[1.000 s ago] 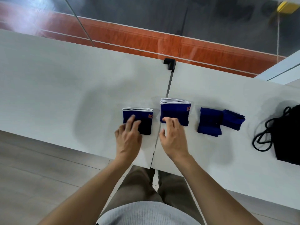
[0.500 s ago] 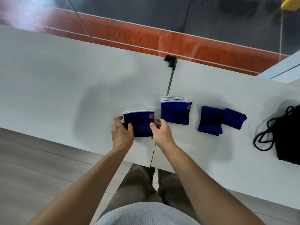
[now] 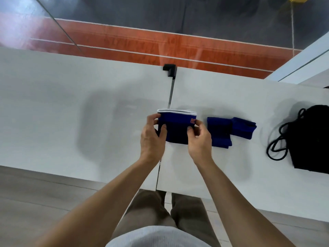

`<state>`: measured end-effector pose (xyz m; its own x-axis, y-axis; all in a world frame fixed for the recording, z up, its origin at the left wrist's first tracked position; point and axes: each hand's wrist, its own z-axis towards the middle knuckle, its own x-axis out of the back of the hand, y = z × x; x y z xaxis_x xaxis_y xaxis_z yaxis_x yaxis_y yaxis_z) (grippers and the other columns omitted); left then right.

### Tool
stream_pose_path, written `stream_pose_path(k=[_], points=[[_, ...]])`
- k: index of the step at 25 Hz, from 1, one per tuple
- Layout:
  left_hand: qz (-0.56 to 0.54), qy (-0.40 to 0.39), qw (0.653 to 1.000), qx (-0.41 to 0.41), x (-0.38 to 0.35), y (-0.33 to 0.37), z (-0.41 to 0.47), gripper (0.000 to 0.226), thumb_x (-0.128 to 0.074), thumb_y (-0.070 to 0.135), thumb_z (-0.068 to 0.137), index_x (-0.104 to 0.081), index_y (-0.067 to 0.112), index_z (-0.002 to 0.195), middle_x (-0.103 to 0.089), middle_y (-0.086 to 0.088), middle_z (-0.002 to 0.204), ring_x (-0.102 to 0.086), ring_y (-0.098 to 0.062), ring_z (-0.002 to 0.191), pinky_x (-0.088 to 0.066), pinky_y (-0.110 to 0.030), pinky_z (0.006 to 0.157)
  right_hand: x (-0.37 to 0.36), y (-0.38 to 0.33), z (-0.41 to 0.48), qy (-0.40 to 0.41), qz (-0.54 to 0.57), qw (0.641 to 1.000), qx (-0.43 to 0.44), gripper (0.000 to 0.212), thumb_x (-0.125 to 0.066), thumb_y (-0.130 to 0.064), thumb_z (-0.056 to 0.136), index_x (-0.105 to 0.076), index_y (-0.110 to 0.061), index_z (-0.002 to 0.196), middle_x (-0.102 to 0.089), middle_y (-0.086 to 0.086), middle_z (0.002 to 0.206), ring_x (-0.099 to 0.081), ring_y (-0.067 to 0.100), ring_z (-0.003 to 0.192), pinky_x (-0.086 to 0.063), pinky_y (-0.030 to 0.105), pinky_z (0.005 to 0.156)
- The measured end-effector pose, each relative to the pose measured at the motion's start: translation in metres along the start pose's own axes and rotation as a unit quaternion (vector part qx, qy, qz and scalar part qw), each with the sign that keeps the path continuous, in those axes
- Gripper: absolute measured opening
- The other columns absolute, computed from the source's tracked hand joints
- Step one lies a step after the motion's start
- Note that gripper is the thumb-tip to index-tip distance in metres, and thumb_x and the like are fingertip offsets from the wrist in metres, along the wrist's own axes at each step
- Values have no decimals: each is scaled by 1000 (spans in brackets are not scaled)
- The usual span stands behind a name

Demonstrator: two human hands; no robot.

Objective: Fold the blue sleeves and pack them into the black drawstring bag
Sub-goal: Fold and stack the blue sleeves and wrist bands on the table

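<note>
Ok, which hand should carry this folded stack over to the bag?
Right hand: it grips the stack on the side facing the black bag; the left hand is farther away.

Two white tables abut, a black bracket at their seam's far end

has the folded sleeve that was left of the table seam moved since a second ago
Yes. Both hands, left hand and right hand, carried it rightward across the table seam onto the white-edged folded sleeve stack.
</note>
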<state>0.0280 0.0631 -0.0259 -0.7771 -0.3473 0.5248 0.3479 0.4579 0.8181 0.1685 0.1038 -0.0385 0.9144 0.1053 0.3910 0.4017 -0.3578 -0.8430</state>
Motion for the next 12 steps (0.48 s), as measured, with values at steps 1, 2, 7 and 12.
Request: stream_pose_path(k=[1,2,7,12], points=[[8,-6,1000,-5,-6,0,5,32,-57,20,97,-47,32,124,-64,9,114,-64,-18,76,-53,-33,69,3,1,5,4,-9,1000,-4,24,-55,-24,101,-61,-21,125,-67,-13,98,-64,1,89,-51,13,76],[20,-11,1000,-10,-11,-2,9,32,-57,21,96,-47,32,124,-64,9,113,-63,-18,76,-51,-32,70,5,3,9,5,-17,1000,-5,23,-55,-25,101,-61,-21,124,-66,-14,95,-63,1,86,-48,11,71],[172,-33,983,-56,-20,-14,24,35,-58,23,96,-50,26,130,-61,1,122,-56,-27,98,-48,-39,82,1,14,30,-11,-85,996,-8,20,-56,-25,101,-57,-16,119,-67,0,101,-61,11,78,-46,19,62],[354,1,894,-274,-22,-20,29,44,-63,8,84,-61,19,127,-54,-3,136,-49,-33,112,-40,-40,96,-8,17,33,36,-92,995,25,23,-65,-22,93,-45,-17,103,-60,2,98,-59,20,82,-54,43,71]])
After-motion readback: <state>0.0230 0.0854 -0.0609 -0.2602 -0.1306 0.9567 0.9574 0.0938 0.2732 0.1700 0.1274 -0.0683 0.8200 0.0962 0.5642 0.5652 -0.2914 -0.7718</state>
